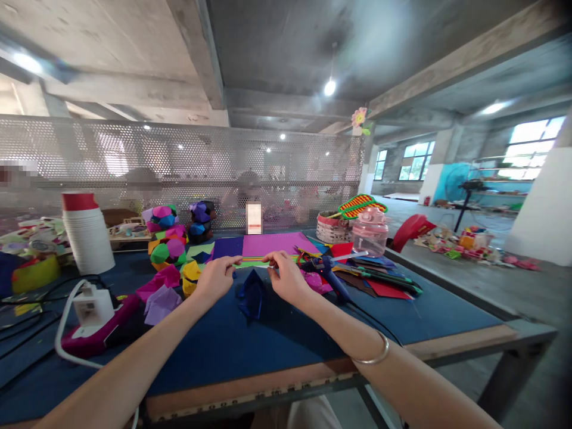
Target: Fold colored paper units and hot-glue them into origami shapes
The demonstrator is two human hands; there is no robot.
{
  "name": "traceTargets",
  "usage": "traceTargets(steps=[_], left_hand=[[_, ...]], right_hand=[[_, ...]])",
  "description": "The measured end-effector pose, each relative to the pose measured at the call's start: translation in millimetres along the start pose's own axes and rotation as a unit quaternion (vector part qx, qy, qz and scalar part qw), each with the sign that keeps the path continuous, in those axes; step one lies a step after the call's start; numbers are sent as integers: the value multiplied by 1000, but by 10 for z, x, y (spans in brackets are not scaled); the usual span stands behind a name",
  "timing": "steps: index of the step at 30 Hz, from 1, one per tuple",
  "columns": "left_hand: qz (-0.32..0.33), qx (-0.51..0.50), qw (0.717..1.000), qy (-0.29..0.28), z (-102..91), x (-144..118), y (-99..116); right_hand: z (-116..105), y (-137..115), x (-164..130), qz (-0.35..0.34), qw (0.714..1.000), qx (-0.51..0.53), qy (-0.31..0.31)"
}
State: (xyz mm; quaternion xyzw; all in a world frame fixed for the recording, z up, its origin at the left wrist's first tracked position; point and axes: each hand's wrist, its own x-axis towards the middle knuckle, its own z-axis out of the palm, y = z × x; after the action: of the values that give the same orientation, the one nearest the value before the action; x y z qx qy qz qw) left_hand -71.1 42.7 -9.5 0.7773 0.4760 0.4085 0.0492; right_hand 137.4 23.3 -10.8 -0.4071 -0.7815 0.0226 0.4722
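The blue folded paper (252,298) stands at the lower centre of the frame, long axis running roughly up-down, upper tip between the left hand (217,277) and the right hand (287,277). Neither is clearly nearer. Fingers of both 2 hands curl toward the thumbs; whether they pinch anything cannot be told. The glue gun (335,281) lies right of centre.

Head-worn view, forward and down, hands (288,277) near
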Motion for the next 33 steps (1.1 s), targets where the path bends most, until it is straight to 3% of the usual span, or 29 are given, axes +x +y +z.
traceTargets(steps=[3, 9, 13, 17, 22, 27, 30, 33], left_hand=[[11, 6, 1000, -1, 33, 6, -7], [10, -23, 995, -100, 93, -28, 134], [9, -14, 991, -133, 102, -55, 148], [57, -11, 986, -158, 73, -66, 174], [13, 13, 992, -123, 43, -45, 182], [-81, -98, 991, -34, 29, 19, 92], [-122, -206, 969, -60, 52, 18, 79], [-117, -274, 948, -111, 76, -12, 115]], right_hand=[[-7, -26, -5, 12, 1000, -18, -7], [-70, -227, -61, 35, 984, -86, -151], [-72, -240, -68, 4, 974, -138, -182], [-44, -185, -70, -16, 969, -157, -192], [-11, -139, -68, -12, 981, -117, -157], [-61, -125, 2, 34, 997, -71, -4], [-94, -130, 29, 42, 998, -18, 34], [-82, -125, 21, 37, 999, 9, 20]])
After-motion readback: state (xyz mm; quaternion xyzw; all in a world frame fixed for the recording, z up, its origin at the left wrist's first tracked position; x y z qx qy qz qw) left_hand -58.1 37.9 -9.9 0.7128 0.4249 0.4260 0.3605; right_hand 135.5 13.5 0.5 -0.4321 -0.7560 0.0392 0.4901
